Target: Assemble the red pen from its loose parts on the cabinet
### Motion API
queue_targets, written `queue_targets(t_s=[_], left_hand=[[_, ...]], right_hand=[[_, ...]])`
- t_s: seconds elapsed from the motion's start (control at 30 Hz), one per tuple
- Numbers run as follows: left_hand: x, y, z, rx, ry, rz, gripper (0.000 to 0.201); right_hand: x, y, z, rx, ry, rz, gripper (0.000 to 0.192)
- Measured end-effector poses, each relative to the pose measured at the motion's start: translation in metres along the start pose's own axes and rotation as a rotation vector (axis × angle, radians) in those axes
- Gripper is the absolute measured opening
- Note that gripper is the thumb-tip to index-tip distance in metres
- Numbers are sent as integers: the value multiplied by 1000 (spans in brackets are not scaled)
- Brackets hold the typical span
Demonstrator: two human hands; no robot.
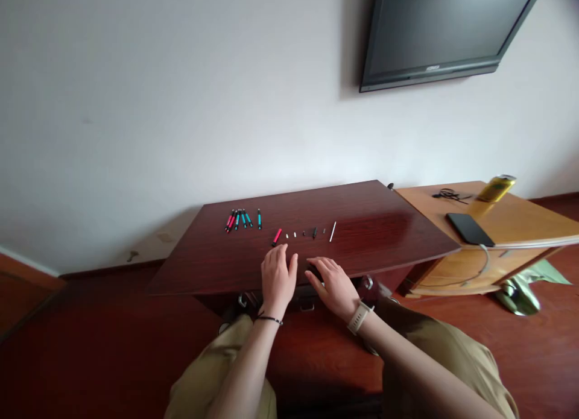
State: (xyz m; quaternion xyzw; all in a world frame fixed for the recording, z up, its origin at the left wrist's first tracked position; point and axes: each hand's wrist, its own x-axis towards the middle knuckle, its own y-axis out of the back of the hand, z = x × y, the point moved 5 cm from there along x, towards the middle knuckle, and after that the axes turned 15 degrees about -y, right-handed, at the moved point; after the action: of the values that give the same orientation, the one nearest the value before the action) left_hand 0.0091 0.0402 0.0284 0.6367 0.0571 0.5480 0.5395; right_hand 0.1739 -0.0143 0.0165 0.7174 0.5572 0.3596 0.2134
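My left hand (277, 274) rests at the near edge of the dark red-brown table (362, 208), fingers stretched and thumb apart, holding nothing I can see. Just beyond its fingertips lies a pink pen barrel (277, 236) with a black end. My right hand (333, 285) lies at the same edge, fingers extended and thumb spread; the space under its palm is hidden. Past both hands runs a row of small pen parts: two tiny white pieces (295, 234), a black bit (304, 233), a black tip piece (315, 232), a little grey piece (324, 231) and a thin white refill (333, 231).
Several blue and pink pens (237, 219) lie at the table's left, one blue pen (259, 219) apart. On the lighter wooden cabinet (425, 199) at right are a black phone (469, 228), a cable (450, 194) and a gold can (496, 188). A television (447, 27) hangs above.
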Motion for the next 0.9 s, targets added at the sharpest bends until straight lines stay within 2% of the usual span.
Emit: queue_targets(t_s=[0.1,0.2,0.27,0.37,0.43,0.6,0.9], left_hand=[[17,4,-27,125,62,-8,43],[30,0,-54,225,132,-100,47],[38,-5,-68,244,145,-153,47],[44,-13,-83,229,180,-161,43],[45,-17,-88,218,201,-171,41],[41,-19,-90,247,197,-253,20],[23,-2,-106,255,240,-209,12]], right_hand=[[2,4,3,17,-9,-1,33],[4,7,5,17,-19,-1,31],[6,8,6,15,-20,-2,29],[9,9,6,14,-10,-3,28],[10,10,5,10,-6,-9,27],[10,9,6,3,0,-34,25],[9,6,10,4,37,-47,22]])
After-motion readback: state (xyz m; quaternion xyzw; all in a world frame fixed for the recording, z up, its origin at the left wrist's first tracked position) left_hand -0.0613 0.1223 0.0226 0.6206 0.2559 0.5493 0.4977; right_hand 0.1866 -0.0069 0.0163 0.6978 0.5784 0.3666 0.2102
